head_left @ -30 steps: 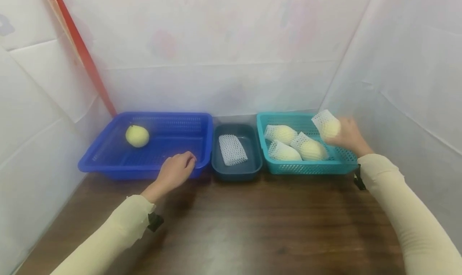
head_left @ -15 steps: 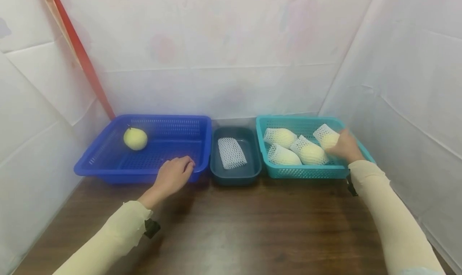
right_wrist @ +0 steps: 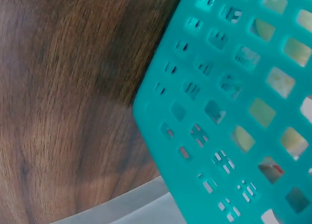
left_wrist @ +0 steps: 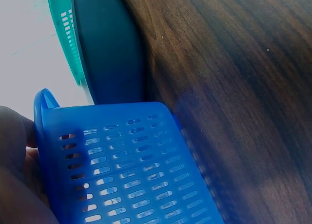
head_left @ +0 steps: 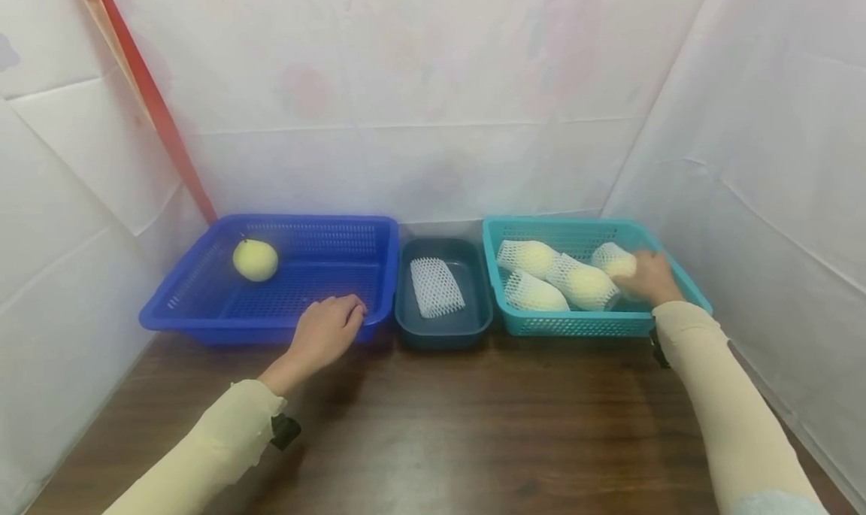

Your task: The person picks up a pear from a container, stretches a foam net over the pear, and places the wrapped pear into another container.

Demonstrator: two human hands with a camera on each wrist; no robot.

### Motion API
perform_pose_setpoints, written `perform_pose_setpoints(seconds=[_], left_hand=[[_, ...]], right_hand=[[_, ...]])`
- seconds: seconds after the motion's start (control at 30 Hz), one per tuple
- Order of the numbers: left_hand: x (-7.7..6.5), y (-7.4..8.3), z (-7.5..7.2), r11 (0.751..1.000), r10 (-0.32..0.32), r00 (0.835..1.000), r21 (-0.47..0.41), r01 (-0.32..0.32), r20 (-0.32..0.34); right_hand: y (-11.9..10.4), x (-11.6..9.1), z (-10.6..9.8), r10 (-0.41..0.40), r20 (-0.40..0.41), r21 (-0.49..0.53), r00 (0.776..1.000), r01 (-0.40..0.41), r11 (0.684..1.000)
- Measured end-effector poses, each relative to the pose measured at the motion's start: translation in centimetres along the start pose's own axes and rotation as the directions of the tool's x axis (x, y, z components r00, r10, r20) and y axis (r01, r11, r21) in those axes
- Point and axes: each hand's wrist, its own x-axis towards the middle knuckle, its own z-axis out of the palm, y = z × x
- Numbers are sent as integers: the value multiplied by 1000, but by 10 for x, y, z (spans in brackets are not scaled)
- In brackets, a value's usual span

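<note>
In the head view my right hand (head_left: 648,278) grips a pale yellow pear (head_left: 617,263) in a white foam net, low inside the teal basket (head_left: 575,324). Several other netted pears (head_left: 587,286) lie to its left. My left hand (head_left: 326,331) rests at the front right rim of the blue basket (head_left: 233,322), fingers loosely bent and holding no fruit. A bare yellow-green pear (head_left: 255,260) sits at the left inside that basket. In the left wrist view the hand's fingers (left_wrist: 17,136) lie right at the blue rim.
Between the baskets stands a dark teal tray (head_left: 443,338) holding a flat white foam net (head_left: 436,287). All three containers stand side by side on a brown wood table (head_left: 460,425). White sheeting (head_left: 419,71) closes off the back and sides, with a red strip (head_left: 158,116) at left.
My right hand has lowered the netted pear from above the teal basket's right side down into it. The left hand has stayed at the blue rim.
</note>
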Motion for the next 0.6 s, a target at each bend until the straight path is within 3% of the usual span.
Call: perform_pose_setpoints(seconds=[0.17, 0.27, 0.4, 0.6], left_hand=[[-1, 0, 2, 1000, 15, 1000, 6, -15, -17], [-2, -1, 1, 1000, 28, 999, 10, -28, -30], [-2, -2, 0, 999, 37, 998, 10, -37, -42], [0, -3, 2, 999, 42, 999, 6, -42, -27]], right_hand=[[1, 2, -2, -15, 137, -23, 991, 18, 1000], [-6, -1, -7, -22, 173, -22, 985, 26, 999], [-18, -1, -15, -69, 163, 16, 984, 67, 998], [-47, -12, -28, -151, 82, 96, 985, 143, 985]])
